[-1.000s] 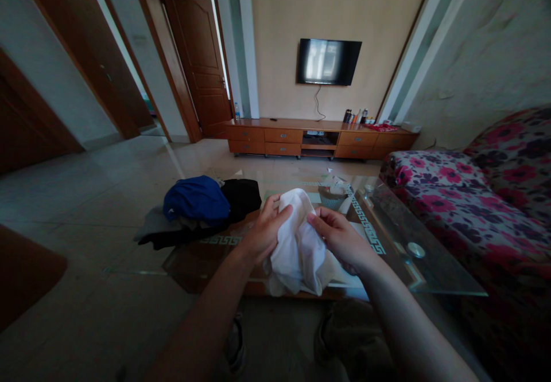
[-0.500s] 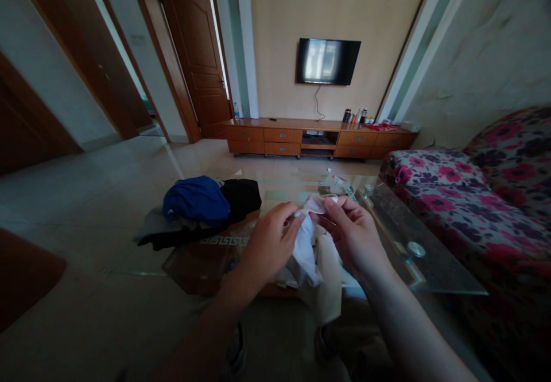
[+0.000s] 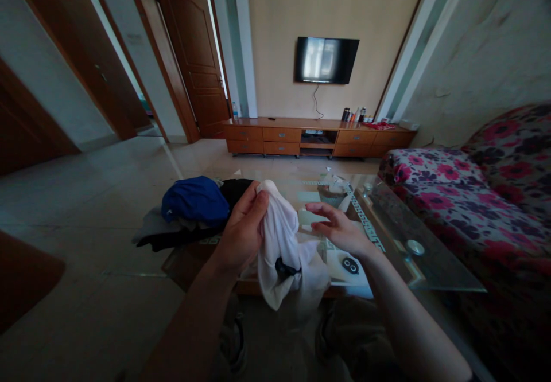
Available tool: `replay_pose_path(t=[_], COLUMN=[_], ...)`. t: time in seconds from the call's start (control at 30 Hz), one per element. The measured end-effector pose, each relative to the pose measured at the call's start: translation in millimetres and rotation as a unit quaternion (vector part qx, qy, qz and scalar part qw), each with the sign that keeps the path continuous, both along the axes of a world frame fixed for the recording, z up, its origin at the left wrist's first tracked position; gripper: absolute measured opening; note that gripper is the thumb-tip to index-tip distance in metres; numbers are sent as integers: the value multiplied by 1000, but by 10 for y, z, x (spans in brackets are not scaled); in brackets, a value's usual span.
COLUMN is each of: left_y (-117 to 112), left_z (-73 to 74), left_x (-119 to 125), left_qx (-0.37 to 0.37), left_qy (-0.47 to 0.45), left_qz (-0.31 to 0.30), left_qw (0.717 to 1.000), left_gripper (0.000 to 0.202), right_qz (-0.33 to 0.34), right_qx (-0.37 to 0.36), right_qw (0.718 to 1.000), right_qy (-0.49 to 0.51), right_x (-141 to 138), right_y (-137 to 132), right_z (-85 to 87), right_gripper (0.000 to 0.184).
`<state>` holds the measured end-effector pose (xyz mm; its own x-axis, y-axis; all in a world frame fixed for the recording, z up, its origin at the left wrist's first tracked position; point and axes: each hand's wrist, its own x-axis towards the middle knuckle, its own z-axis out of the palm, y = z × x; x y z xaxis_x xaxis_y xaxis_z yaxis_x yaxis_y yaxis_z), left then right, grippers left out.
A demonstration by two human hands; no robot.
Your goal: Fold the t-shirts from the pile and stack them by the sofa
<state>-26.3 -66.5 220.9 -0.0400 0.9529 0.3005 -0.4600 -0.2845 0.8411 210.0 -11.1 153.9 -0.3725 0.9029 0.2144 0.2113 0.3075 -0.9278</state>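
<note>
A bunched white garment [image 3: 279, 227] with a dark patch low on its front hangs over the near side of the glass coffee table [image 3: 434, 276]. Its top edge is pinched between the thumb and fingers of my left hand [image 3: 243, 230]; the folds hide what kind of garment it is. My right hand [image 3: 338, 227] is off the cloth, just to its right, with fingers stretched out and nothing in them. Left of my left hand lies a pile of clothes, a blue one [image 3: 196, 198] on top of black and grey ones.
A small black object with two pale rings [image 3: 350, 265] lies near my right forearm. Under the glass, a bin [image 3: 333, 193] shows toward the far right. A flowered sofa [image 3: 447, 170] stands on the right; a wooden TV cabinet [image 3: 279, 135] lines the far wall.
My right hand has let go of the white garment and opened. My left hand has moved left and up a little, and the cloth now hangs from it, spread wider.
</note>
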Motion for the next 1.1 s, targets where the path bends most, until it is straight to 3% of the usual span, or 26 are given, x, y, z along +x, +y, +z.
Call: replay_pose_path(t=[0.13,0.23,0.37,0.5,0.57,0.63,0.73,0.83,0.93,1.1], left_y=[-14,-13,-34,-87,-116,-146,-192,-237,-288,-428], left_z=[30,51,87,131,152,177,229,296,366,476], left_x=[-40,-83,-147,-208,-240,-279,-367,-519,-743,-1128], left_qx=[7,14,14,12,16,27,51,70,87,98], left_qy=[-7,-4,-4,3,13,20,30,86,194,428], left_qz=[20,40,55,66,78,91,111,150,211,302], left_qw=[1000,999,998,998,997,995,992,982,954,846], left_gripper=[28,29,32,33,33,32,27,23,24,25], right_qz=[116,176,211,223,242,221,142,117,70,-28], right_qx=[4,6,-12,27,36,27,-1,-44,-62,-11], right_qw=[991,981,973,970,965,972,990,992,995,999], right_qy=[-58,-84,-92,-91,-90,-71,-9,30,42,27], right_x=[-149,-277,-416,-518,-556,-572,-522,-365,-119,300], right_y=[-53,-77,-89,-138,-155,-147,-99,-66,-99,-289], right_z=[-143,-240,-335,-328,-335,-361,-377,-263,-20,505], right_gripper=[74,80,59,50,37,27,27,37,42,42])
